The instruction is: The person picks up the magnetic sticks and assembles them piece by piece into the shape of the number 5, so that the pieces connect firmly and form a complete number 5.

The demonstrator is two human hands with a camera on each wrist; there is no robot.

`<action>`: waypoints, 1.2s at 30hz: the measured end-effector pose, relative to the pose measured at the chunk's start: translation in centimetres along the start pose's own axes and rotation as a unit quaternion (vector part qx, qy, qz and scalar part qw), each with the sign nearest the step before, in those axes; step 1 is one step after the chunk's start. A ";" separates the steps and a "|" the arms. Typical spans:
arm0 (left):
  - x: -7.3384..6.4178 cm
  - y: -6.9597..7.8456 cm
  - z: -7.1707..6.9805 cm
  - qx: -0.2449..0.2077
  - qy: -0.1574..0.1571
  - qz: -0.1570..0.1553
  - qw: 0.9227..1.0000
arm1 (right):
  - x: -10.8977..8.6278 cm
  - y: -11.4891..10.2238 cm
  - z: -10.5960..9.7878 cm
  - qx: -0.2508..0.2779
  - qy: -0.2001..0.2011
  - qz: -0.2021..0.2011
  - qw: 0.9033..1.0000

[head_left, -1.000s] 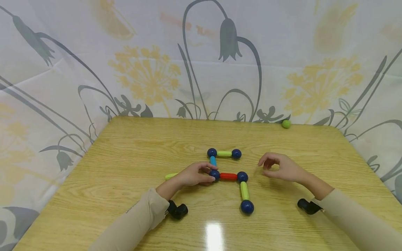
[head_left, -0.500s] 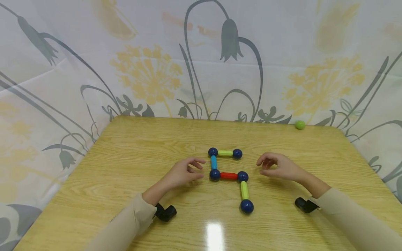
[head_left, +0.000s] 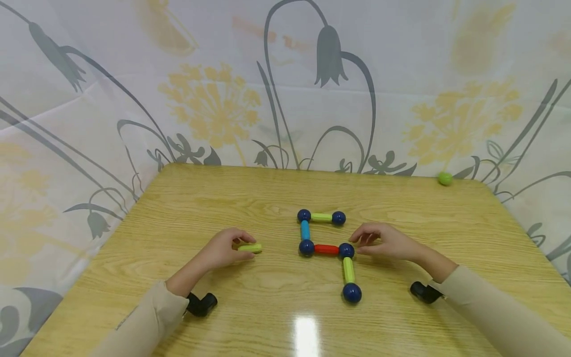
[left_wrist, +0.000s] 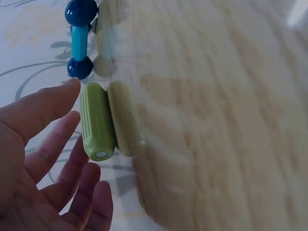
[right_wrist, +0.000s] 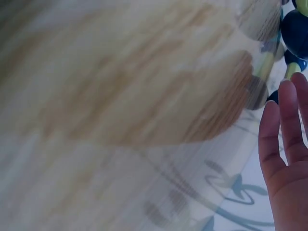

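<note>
In the head view a yellow-green rod [head_left: 251,248] lies on the table between the parted thumb and fingers of my left hand [head_left: 225,248]. The left wrist view shows the thumb and fingers around the rod [left_wrist: 97,120] without a grip. To the right a zigzag of dark blue balls and coloured rods lies flat: a blue rod [head_left: 305,230], a red rod [head_left: 327,249] and two yellow-green rods. My right hand [head_left: 385,240] has its fingertips close to the dark blue ball [head_left: 346,251] at the red rod's right end; whether they touch it I cannot tell.
A small bright green ball [head_left: 444,178] is at the far right edge of the wooden table [head_left: 200,198]. Behind the table hangs a white cloth [head_left: 285,99] with grey and yellow flowers. Black wrist cameras sit by both sleeves.
My left hand has drawn back left from the blue ball to the loose rod. My right hand has moved left to the structure. The bright green ball has moved right along the far edge.
</note>
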State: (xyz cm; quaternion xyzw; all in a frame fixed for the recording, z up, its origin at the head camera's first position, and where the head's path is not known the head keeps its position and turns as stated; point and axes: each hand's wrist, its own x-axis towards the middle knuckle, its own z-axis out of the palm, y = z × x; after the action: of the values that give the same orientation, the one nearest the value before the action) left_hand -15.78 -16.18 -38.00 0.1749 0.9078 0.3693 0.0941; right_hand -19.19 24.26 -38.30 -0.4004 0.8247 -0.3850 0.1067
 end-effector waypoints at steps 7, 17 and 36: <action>0.3 -0.2 0.0 0.004 -0.016 -0.005 1.000 | 0.2 0.1 0.3 0.003 -0.010 0.007 1.000; 0.8 1.6 1.8 -0.022 -0.057 0.019 0.998 | 0.3 0.0 0.6 0.002 -0.011 0.033 0.999; 2.0 8.2 8.6 -0.079 -0.188 0.074 0.976 | 0.7 0.0 0.9 0.045 -0.018 0.075 0.996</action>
State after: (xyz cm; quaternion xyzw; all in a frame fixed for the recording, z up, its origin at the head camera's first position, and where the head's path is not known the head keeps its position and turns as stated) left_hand -12.97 -4.49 -38.42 0.2997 0.8264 0.4066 0.2487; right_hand -19.25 23.26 -38.78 -0.3394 0.8320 -0.4054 0.1680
